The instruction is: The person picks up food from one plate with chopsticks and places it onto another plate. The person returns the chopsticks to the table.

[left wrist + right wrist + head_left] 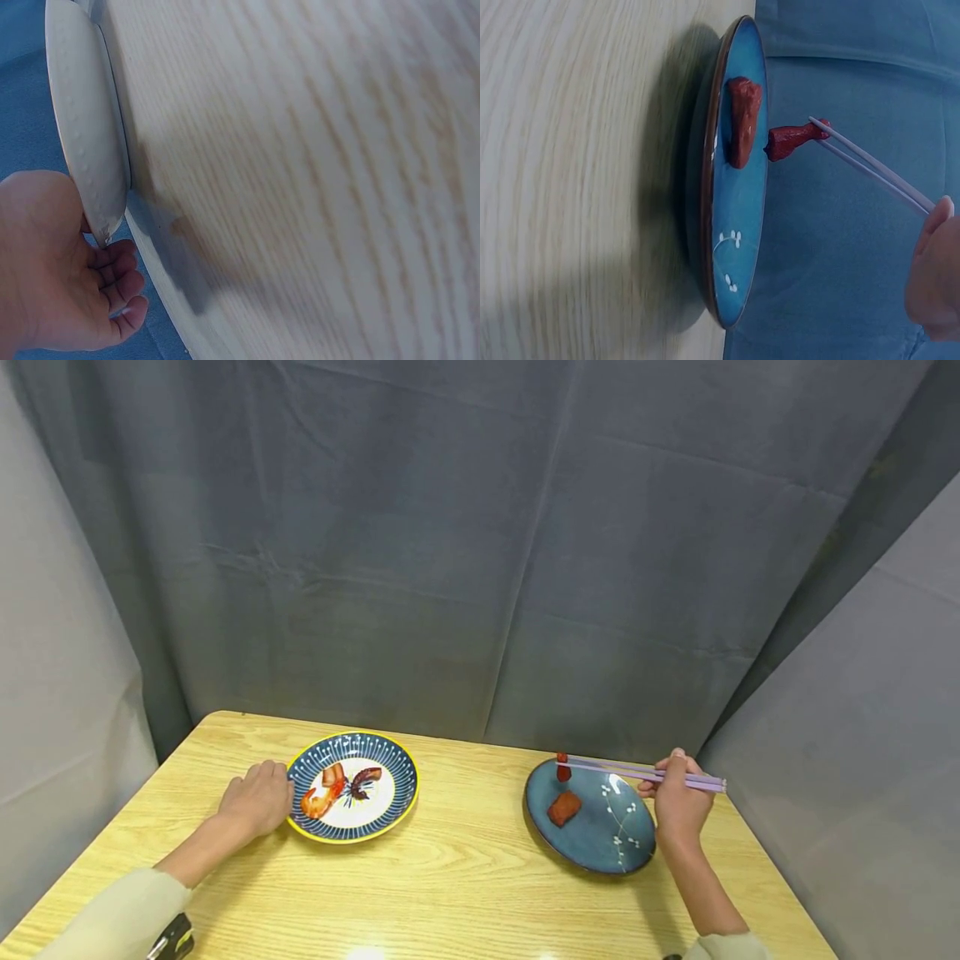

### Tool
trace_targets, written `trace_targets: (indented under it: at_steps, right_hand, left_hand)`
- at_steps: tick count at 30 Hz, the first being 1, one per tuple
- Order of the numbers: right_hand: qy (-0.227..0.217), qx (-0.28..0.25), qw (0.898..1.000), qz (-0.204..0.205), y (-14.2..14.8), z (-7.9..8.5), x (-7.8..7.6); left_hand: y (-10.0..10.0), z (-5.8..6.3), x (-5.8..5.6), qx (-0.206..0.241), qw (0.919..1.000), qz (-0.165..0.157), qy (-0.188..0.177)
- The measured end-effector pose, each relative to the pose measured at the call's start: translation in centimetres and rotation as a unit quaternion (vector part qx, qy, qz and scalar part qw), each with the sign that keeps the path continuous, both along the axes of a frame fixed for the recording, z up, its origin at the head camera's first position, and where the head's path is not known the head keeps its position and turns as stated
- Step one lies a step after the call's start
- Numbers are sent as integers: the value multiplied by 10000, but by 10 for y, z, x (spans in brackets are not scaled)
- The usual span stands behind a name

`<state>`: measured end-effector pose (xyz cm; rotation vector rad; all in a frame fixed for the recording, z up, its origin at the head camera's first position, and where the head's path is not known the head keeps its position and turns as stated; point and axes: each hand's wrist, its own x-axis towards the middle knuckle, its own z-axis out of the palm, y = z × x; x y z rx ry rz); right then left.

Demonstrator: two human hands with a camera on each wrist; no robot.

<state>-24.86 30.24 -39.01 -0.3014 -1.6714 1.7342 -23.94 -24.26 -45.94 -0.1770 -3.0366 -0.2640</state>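
Note:
At the left, my left hand (258, 797) grips the rim of a white plate with a blue striped border (403, 777); the left wrist view shows its fingers curled at the plate's edge. On that plate lie an orange shrimp-like piece (317, 804), a small reddish piece (333, 775) and a dark curled tentacle (364, 782). My right hand (684, 802) holds lilac chopsticks (630, 769), their tips pinching a small red piece of food (791, 140). This piece hangs above the blue plate (588, 847), apart from it. A brown slab of meat (564, 808) lies on the blue plate.
Both plates stand on a light wooden table (450, 877), well apart. A dark grey curtain (420, 568) hangs just behind the table's far edge. Pale cloth panels (862, 735) close off the left and right sides.

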Motion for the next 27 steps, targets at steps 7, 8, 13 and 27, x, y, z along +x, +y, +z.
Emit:
trace_targets:
  at_steps: [7,8,13,27]
  right_hand:
    - [-143,97,9998,-62,7,-3,-1]
    - [-174,109,9998,-79,8,-4,-1]
    - [-309,205,9992,-159,12,-7,-1]
    - [-431,445,9981,-18,10,-13,-8]
  left_hand:
    - [-1,-3,0,-19,10000,27,-33]
    - [-1,-2,-1,-21,10000,24,-40]
    - [-1,0,0,-17,10000,0,-56]
    - [-1,0,0,-9,10000,-43,-74]
